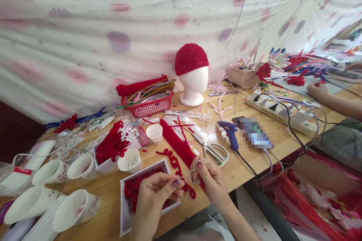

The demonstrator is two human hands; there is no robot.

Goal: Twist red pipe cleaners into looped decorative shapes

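Note:
A thin pale strand [187,174], perhaps thread or fine wire, runs between my two hands above the table's front edge. My left hand [154,196] pinches one end between thumb and forefinger. Higher and to the right, my right hand [212,180] pinches the other end. Beneath the left hand is a white box [122,205] of fuzzy red pieces, partly covered by that hand. A curled red pipe cleaner [172,157] lies just behind the fingers. Beyond the right hand lie a bundle of red pipe cleaners [177,141] and scissors [216,153].
Several paper cups [76,211] crowd the left. A red basket [151,107] and a foam head with a red cap [191,60] stand at the back. To the right are a glue gun [230,132], a phone [256,132], a power strip [278,115] and another person's hand [318,91].

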